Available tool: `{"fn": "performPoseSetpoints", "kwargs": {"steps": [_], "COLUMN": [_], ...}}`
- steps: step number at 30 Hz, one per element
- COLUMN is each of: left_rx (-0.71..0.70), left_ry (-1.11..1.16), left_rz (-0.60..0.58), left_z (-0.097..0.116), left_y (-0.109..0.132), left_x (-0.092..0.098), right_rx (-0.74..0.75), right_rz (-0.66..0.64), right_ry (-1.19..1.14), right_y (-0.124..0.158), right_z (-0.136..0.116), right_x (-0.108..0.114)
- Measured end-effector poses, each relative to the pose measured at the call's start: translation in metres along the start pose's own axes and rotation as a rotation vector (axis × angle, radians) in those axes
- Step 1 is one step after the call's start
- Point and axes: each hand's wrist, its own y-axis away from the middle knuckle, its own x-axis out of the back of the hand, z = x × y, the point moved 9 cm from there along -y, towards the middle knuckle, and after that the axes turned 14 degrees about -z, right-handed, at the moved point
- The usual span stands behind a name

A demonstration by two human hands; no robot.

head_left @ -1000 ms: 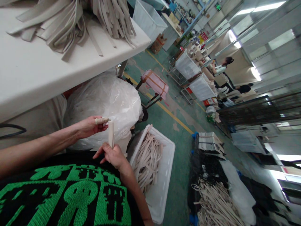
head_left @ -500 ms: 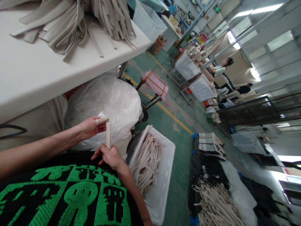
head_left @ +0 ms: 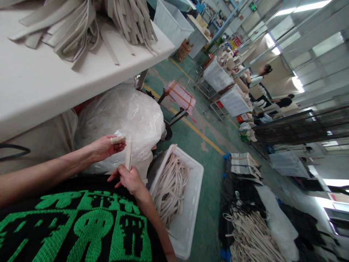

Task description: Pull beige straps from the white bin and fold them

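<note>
My right hand [head_left: 131,178] is closed on a folded beige fabric strip [head_left: 128,155], whose flat ends stick up past the fingers. Just left of the strip's top, my left hand [head_left: 109,147] has its fingers curled. A short beige wrapped piece [head_left: 117,140] lies along its thumb side; whether it is wound round a finger or held, I cannot tell. Both hands are in front of my body, over a clear plastic bag [head_left: 122,112] with pale contents. Beside my right forearm stands a white bin [head_left: 195,203] with many loose beige strips [head_left: 173,185].
A white-topped table [head_left: 40,80] at the upper left bears piles of beige strips [head_left: 79,32]. A stool with a pink cover [head_left: 181,96] stands beyond the bag. More strips [head_left: 253,236] lie at the lower right. White carts [head_left: 236,102] and people are farther off.
The strip in my right hand has shifted slightly right, with its top tilting a little. My left hand has barely moved.
</note>
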Motion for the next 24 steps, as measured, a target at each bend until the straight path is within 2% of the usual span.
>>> {"fn": "performPoseSetpoints", "kwargs": {"steps": [4,9,13,24], "left_rx": [-0.022,0.006,-0.039,0.028], "left_ry": [-0.037,-0.162,-0.175,-0.117], "left_rz": [-0.052,-0.187,-0.151,-0.235], "left_z": [-0.006,-0.019,-0.018,-0.032], "left_y": [-0.002,0.0,0.003,-0.006], "left_x": [0.0,-0.017,-0.018,-0.02], "right_rx": [0.143,0.317,0.347,0.28], "right_rz": [0.163,0.3,0.441,0.444], "right_ry": [-0.056,-0.096,-0.074,0.071], "right_y": [-0.002,-0.011,-0.011,-0.004], "right_z": [-0.019,-0.047,-0.057,-0.059], "right_x": [0.019,0.033,0.039,0.038]}}
